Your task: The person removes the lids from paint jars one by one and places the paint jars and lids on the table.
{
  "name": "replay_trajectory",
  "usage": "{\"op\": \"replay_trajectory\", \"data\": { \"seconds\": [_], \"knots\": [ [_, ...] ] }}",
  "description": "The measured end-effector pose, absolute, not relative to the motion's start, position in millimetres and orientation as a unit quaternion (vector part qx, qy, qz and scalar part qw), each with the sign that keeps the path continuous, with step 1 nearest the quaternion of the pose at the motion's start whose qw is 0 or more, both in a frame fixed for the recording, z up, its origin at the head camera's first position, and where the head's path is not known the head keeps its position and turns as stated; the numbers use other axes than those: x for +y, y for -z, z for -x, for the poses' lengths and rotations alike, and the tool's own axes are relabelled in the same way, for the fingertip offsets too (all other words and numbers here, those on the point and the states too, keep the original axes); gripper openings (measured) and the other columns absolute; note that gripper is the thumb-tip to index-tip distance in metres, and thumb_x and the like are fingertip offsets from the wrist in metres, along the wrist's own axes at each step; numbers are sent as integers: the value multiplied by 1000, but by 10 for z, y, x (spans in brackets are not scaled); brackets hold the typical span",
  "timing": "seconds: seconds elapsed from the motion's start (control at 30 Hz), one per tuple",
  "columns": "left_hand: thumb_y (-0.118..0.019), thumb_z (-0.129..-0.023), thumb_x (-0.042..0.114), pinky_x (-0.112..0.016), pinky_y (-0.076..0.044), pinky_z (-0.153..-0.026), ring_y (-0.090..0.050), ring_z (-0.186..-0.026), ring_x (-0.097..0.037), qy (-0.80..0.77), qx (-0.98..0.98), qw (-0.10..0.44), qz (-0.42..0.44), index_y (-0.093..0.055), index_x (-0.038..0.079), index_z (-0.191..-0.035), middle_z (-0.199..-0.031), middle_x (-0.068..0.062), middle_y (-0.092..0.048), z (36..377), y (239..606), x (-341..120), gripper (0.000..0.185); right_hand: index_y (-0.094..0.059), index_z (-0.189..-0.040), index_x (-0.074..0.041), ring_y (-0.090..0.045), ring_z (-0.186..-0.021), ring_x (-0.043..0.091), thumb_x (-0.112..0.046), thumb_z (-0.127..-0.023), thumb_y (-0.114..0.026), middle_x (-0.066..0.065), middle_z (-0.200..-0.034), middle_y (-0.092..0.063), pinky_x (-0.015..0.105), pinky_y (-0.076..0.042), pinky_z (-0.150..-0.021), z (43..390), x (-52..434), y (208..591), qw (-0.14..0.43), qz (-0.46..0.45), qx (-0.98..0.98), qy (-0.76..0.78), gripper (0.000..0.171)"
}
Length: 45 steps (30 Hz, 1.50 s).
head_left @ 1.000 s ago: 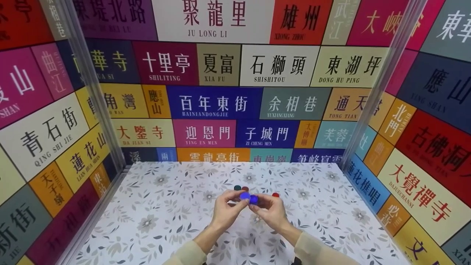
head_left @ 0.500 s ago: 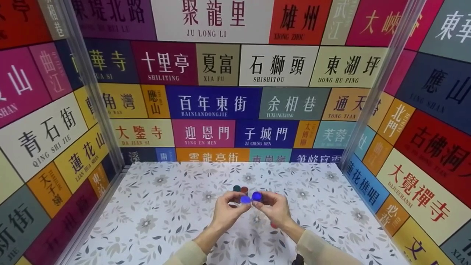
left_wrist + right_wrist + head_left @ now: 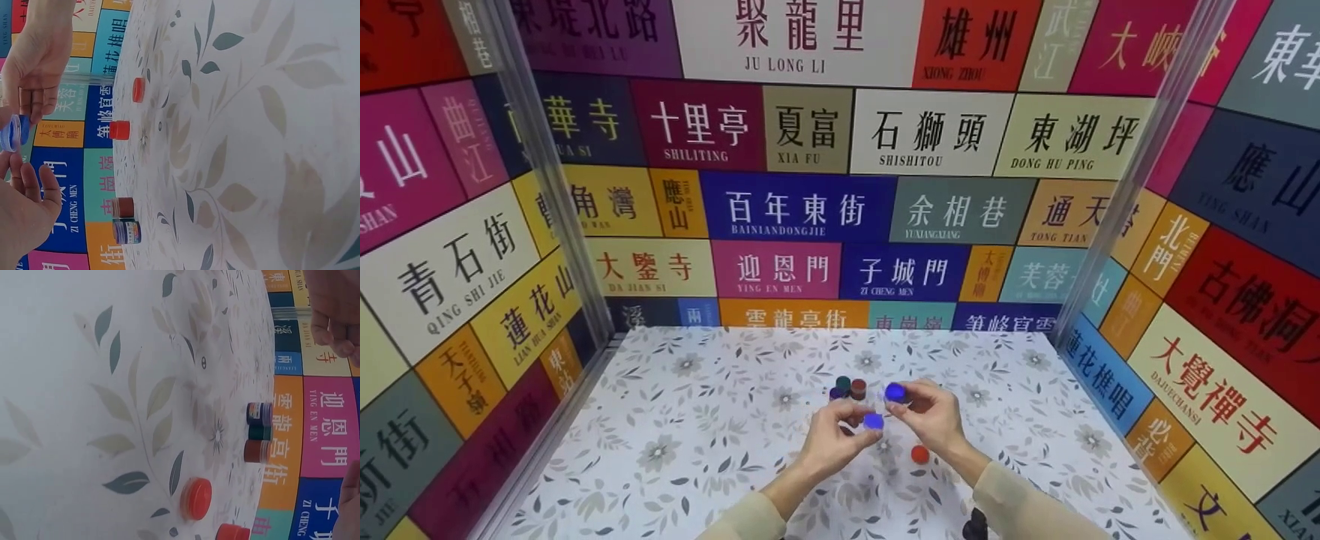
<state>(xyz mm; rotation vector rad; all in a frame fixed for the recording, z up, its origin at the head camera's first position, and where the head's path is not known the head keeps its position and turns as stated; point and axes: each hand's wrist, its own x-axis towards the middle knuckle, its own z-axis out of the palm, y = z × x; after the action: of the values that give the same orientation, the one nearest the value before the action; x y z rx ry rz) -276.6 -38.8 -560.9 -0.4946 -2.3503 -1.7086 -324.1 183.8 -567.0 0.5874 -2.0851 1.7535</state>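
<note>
Both hands hover above the floral tabletop [image 3: 697, 450], wrists bent inward. The left hand [image 3: 832, 442] pinches a blue cap [image 3: 874, 421] at its fingertips; the right hand [image 3: 934, 416] — raised a little higher — pinches a small blue jar [image 3: 894, 391]. The two pieces are apart. Three little jars [image 3: 847, 388] stand just beyond — a red cap [image 3: 919, 454] lies under the right wrist.

Head view looks down from above; both wrist views, low, share the tablecloth [image 3: 697, 442].

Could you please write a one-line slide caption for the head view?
Left hand and right hand each hold a blue piece above the floral tabletop.
</note>
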Motion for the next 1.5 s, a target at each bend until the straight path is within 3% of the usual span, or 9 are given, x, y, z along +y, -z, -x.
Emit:
{"op": "replay_trajectory", "data": {
  "seconds": [0.2, 0.37, 0.5, 0.63, 0.83, 1.0, 1.27, 1.5],
  "knots": [
    [-94, -85, 23, -18, -58, -74, -72, -94, -24, 572, -799, 85, 168, -86, 6, -117, -100, -10, -77, 2776, 5667, -337, 38, -87, -113, -3, -76, -86, 2, 2, -85, -95, 20, -106, -82, 17, -63, -79, 3273, 1959, 5669, 175, -165, -770, -591, 30],
    [-94, -86, 26, -24, -61, -78, -75, -99, -34, 549, -815, 84, 166, -86, 7, -117, -103, -9, -81, 2798, 5717, -301, 38, -88, -113, -8, -79, -89, 12, -6, -86, -96, 14, -108, -85, 21, -64, -80, 3322, 2048, 5677, 176, -142, -805, -548, 28],
    [-93, -85, 28, -29, -61, -83, -75, -98, -27, 518, -835, 88, 163, -87, 8, -117, -105, -7, -84, 2803, 5749, -249, 38, -89, -111, -12, -81, -91, 20, -11, -86, -98, 10, -106, -87, 21, -63, -78, 3389, 2088, 5693, 172, -130, -822, -527, 26],
    [-93, -85, 30, -25, -55, -82, -73, -95, -24, 487, -852, 94, 167, -88, 11, -114, -105, -5, -83, 2821, 5787, -184, 35, -89, -109, -11, -81, -89, 24, -13, -85, -99, 11, -101, -87, 19, -60, -74, 3466, 2095, 5710, 174, -119, -830, -517, 27],
    [-93, -86, 29, -22, -52, -78, -72, -90, -24, 460, -864, 98, 178, -87, 11, -113, -103, -6, -82, 2855, 5851, -86, 32, -89, -110, -12, -74, -87, 13, -18, -84, -99, 5, -98, -86, 18, -55, -71, 3544, 2099, 5721, 150, -82, -850, -499, 28],
    [-93, -86, 27, -23, -53, -75, -73, -89, -28, 433, -878, 101, 175, -88, 11, -112, -102, -6, -82, 2883, 5901, -25, 30, -89, -110, -12, -77, -93, 18, -21, -83, -100, 4, -100, -87, 21, -57, -78, 3594, 2115, 5743, 138, -77, -871, -465, 30],
    [-93, -88, 31, -28, -56, -78, -66, -87, -10, 386, -904, 91, 159, -89, 16, -114, -103, -2, -81, 2944, 5933, 44, 30, -89, -108, -15, -79, -107, 27, -28, -83, -100, 2, -105, -88, 45, -61, -101, 3714, 2116, 5780, 102, -76, -903, -410, 30],
    [-93, -88, 31, -34, -57, -83, -67, -88, -14, 344, -918, 104, 171, -89, 16, -113, -99, -1, -80, 2966, 5945, 84, 29, -89, -103, -19, -72, -90, 16, -29, -83, -98, -4, -95, -86, 31, -57, -84, 3831, 2105, 5733, 58, -71, -915, -393, 24]
  ]
}}
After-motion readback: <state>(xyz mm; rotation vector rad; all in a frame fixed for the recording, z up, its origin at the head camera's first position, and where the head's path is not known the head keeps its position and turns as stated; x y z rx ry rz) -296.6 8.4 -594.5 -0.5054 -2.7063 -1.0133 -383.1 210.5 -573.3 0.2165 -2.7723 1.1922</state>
